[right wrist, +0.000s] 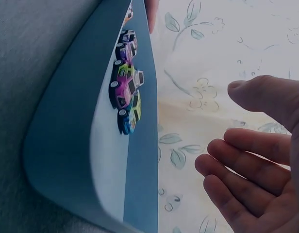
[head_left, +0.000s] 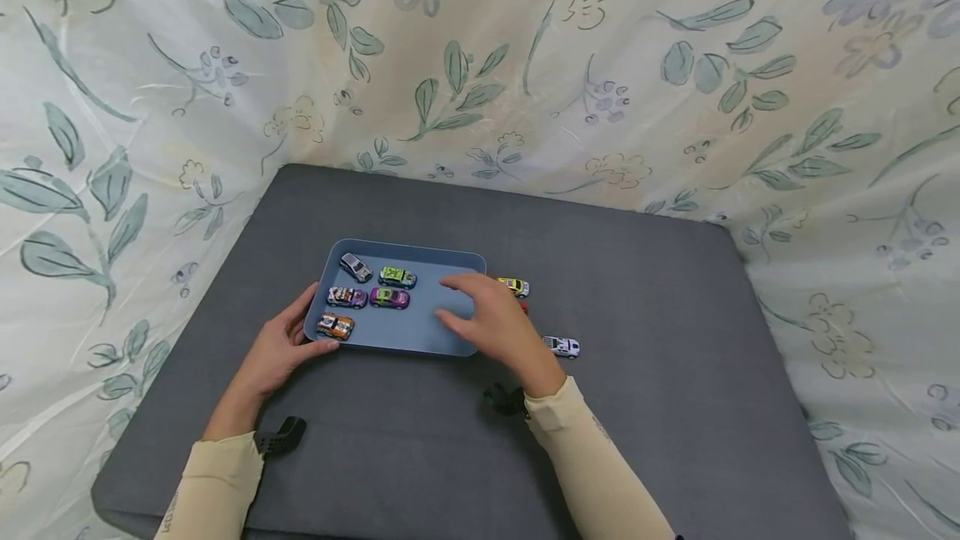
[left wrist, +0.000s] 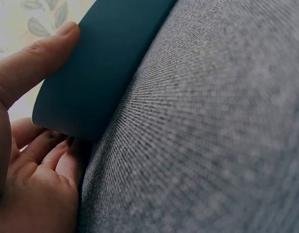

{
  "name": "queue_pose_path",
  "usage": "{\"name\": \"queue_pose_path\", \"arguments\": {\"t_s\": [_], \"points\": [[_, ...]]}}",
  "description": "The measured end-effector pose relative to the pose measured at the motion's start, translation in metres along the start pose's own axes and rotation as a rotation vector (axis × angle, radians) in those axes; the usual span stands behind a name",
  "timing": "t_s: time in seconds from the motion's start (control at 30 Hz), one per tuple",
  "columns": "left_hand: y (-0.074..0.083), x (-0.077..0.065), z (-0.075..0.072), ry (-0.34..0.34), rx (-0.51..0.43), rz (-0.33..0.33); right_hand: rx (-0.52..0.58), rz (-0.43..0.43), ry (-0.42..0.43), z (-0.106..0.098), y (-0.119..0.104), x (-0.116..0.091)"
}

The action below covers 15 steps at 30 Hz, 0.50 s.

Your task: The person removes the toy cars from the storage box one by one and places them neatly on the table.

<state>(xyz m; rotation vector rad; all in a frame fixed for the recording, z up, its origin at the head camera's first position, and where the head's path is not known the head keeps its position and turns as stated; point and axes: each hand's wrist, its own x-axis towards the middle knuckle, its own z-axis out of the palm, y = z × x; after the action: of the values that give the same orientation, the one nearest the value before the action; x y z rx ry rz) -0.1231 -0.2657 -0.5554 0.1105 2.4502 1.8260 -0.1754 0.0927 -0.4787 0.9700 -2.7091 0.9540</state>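
A blue rectangular tray lies on the grey surface. Its left end holds several toy cars: a silver one, a green one, a white-and-purple one, a magenta one and an orange one. My left hand grips the tray's near left corner; its thumb presses the tray's side wall. Over the tray's right part hovers my right hand, thumb and fingers spread, holding nothing. In the right wrist view its fingers are apart from the tray.
Right of the tray, on the grey padded surface, lie a yellow toy car, a mostly hidden red thing and a white toy car partly behind my right wrist. Floral fabric hangs behind and at both sides.
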Motion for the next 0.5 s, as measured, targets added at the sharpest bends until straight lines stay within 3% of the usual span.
{"name": "queue_pose_path", "arguments": {"t_s": [0.5], "points": [[0.001,-0.001,-0.001,0.002,0.017,-0.015,-0.004,0.013,-0.028,0.008,-0.017,0.017]]}}
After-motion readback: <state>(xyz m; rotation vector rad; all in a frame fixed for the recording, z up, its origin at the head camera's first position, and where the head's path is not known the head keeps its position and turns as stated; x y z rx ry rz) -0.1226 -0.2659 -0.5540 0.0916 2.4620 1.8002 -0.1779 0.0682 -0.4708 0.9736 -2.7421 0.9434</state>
